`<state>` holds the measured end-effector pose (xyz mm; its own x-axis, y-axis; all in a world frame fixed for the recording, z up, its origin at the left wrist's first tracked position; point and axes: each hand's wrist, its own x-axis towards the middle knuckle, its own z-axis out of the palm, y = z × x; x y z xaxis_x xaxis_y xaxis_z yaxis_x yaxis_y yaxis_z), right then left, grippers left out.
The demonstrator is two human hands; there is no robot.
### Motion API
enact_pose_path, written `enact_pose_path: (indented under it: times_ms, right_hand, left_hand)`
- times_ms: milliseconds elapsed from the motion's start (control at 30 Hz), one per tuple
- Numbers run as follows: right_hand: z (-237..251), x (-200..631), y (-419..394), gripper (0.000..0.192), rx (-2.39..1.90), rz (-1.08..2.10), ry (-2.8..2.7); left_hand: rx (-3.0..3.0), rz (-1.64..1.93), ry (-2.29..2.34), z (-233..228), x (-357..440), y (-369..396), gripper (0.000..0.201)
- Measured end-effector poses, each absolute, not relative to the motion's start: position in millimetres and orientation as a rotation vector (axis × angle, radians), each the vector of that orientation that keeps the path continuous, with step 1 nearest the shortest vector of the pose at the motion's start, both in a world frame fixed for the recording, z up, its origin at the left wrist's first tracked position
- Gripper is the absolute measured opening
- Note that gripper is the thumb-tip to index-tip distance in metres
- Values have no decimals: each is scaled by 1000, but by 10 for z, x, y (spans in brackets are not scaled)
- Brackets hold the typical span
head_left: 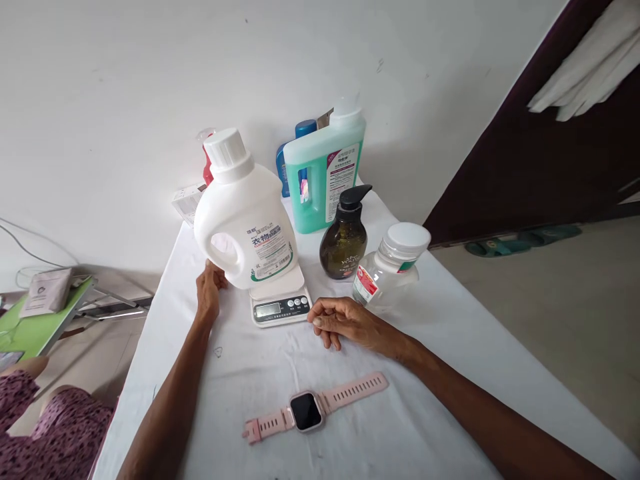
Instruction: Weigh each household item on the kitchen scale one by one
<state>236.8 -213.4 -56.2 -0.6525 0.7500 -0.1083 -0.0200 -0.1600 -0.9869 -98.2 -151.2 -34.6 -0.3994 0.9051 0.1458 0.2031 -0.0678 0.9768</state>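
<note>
A large white detergent jug with a white ribbed screw cap, a moulded handle hole on its left side and a white, green and blue label stood upright on a small white kitchen scale, near the middle of the white-covered table. The scale's display and three round buttons faced the near edge. The left hand lay at the jug's lower left, its fingers touching the base below the handle without closing round it. The right hand rested on the cloth just right of the scale, fingers loosely curled, their tips at the scale's near right corner, holding nothing.

Right of the jug stood a dark pump bottle with a black dispenser, its contents dark and olive-tinted. Further right, a clear plastic bottle with a white cap stood tilted; whether it held liquid could not be told. Behind these, against the wall, stood a translucent jug of green liquid, with a blue bottle and a red bottle partly hidden. A pink wristwatch lay flat near the front edge.
</note>
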Motion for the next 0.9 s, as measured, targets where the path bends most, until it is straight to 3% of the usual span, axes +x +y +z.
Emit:
enact_pose_path:
  times_ms: [533, 900]
  right_hand:
    - [-542, 2336, -2193, 48, -882, 1796, -1637]
    - [-551, 2353, -2161, 51, -885, 1847, -1594]
  left_hand:
    - [1441, 1380, 1684, -427, -931, -1555, 34]
    - [1429, 1343, 1695, -453, -929, -1553, 26]
